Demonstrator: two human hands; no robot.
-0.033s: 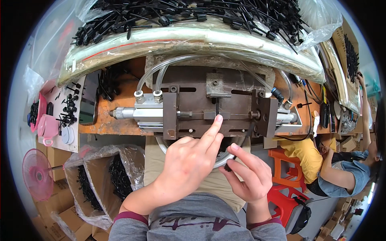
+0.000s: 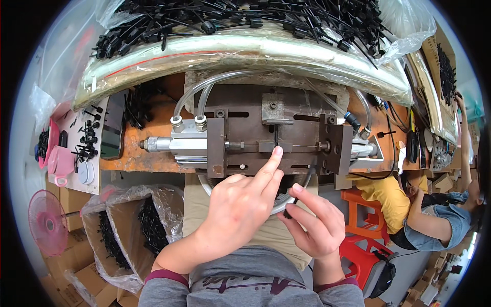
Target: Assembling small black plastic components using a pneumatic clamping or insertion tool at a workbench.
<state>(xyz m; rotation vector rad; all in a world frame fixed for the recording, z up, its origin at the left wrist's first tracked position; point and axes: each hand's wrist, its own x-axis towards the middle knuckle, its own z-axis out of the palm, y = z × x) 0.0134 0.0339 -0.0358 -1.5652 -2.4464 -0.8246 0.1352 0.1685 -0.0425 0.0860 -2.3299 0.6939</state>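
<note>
My left hand [image 2: 240,207] reaches over a dark metal fixture plate [image 2: 245,112]. Its index finger is stretched out, the tip at the lower end of a thin black piece [image 2: 276,134] standing in a small steel block [image 2: 266,147] at the fixture's middle. Whether that fingertip presses or only touches, I cannot tell. To the right and nearer my body, my right hand [image 2: 322,225] pinches a small black plastic piece [image 2: 289,211] between thumb and fingers, largely covered by them. A thin wire runs across the fixture between two end blocks, left [image 2: 217,148] and right [image 2: 337,146].
Silver air cylinders [image 2: 186,148] with clear hoses flank the fixture. Behind it, a plastic-covered ledge [image 2: 245,48] bears a heap of black parts [image 2: 286,15]. Lined cartons [image 2: 123,230] and a pink fan [image 2: 47,222] are at left. A person [image 2: 440,220] sits at right by red stools [image 2: 358,256].
My right hand has shifted very slightly left with the black plastic piece. The left hand keeps its place at the fixture.
</note>
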